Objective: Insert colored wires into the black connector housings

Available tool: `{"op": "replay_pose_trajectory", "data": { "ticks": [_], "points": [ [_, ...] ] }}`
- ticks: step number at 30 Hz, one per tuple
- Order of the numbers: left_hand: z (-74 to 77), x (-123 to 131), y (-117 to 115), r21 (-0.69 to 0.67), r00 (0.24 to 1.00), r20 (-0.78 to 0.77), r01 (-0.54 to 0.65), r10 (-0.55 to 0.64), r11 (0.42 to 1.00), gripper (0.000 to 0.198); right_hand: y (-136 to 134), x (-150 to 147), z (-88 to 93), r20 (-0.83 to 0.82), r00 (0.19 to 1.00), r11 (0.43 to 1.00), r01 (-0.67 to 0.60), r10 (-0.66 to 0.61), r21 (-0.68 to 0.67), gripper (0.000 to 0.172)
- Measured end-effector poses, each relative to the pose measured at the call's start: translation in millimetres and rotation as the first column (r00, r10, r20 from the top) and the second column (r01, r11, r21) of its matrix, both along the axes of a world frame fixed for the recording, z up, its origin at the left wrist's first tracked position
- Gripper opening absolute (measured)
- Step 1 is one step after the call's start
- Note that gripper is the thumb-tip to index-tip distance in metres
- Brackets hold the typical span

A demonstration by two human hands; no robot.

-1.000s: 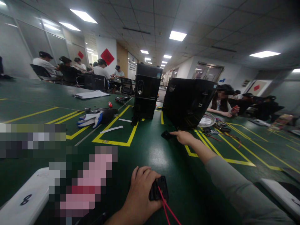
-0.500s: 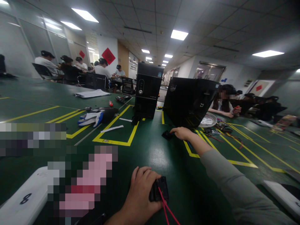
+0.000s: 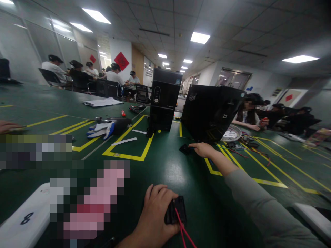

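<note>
Near the front of the green table, my left hand [image 3: 157, 212] is wrapped round a black plastic block [image 3: 180, 214]. Two red wires [image 3: 181, 226] run from the block toward the lower edge of the view. My right arm reaches forward, and my right hand [image 3: 203, 150] is closed at a small black object [image 3: 184, 148] on the table. Its fingertips meet the object's right side. What kind of part it is I cannot make out. Both hands are in front of two black computer cases, one upright [image 3: 164, 103] and one wider [image 3: 207, 110].
Yellow tape [image 3: 129, 158] marks the green tabletop. Blue-white gloves [image 3: 100, 130], white paper strips [image 3: 126, 141] and a drill-like tool [image 3: 137, 109] lie left. A round basket [image 3: 232, 133] and loose wired parts [image 3: 245, 143] lie right. A person [image 3: 250, 113] sits beyond; another hand [image 3: 9, 126] shows far left.
The view has shifted slightly. Another person's hand has come into view at the far left edge. My two hands stay nearly where they were.
</note>
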State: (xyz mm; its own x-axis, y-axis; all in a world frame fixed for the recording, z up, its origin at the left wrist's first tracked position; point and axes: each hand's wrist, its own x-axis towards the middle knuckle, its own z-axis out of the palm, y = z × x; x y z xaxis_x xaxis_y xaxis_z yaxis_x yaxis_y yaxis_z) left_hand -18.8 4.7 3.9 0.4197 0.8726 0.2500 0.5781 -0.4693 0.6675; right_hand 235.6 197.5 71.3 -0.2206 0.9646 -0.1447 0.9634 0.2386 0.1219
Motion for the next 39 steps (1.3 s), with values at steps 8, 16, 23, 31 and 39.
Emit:
{"op": "replay_pose_trajectory", "data": {
  "ticks": [8, 16, 23, 31, 39],
  "points": [
    [4.2, 0, -3, -0.014, 1.0, -0.003, -0.006, 0.006, 1.0, 0.046, -14, -5, 2.6, -0.019, 0.998, 0.998, 0.059, -0.058, 0.027, 0.029],
    [6.7, 0, -3, 0.023, 1.0, 0.0, -0.013, 0.013, 1.0, 0.042, -48, -2, -5.6, -0.023, 0.955, 0.949, 0.297, -0.296, 0.109, 0.028],
    [5.2, -1, -4, 0.023, 1.0, 0.014, -0.01, 0.009, 1.0, 0.045, -61, -18, -8.6, -0.099, 0.943, 0.906, 0.332, -0.317, 0.263, 0.026],
    [5.2, 0, -6, 0.056, 0.999, 0.029, -0.035, 0.034, 0.998, 0.04, -124, -30, 13.4, -0.257, 0.966, 0.883, 0.147, -0.031, 0.445, 0.028],
    [2.9, 0, -7, 0.091, 0.997, 0.048, -0.067, 0.063, 0.994, 0.037, -246, -73, -6.2, -0.719, 0.695, 0.993, -0.065, -0.026, -0.098, 0.027]
  ]
}}
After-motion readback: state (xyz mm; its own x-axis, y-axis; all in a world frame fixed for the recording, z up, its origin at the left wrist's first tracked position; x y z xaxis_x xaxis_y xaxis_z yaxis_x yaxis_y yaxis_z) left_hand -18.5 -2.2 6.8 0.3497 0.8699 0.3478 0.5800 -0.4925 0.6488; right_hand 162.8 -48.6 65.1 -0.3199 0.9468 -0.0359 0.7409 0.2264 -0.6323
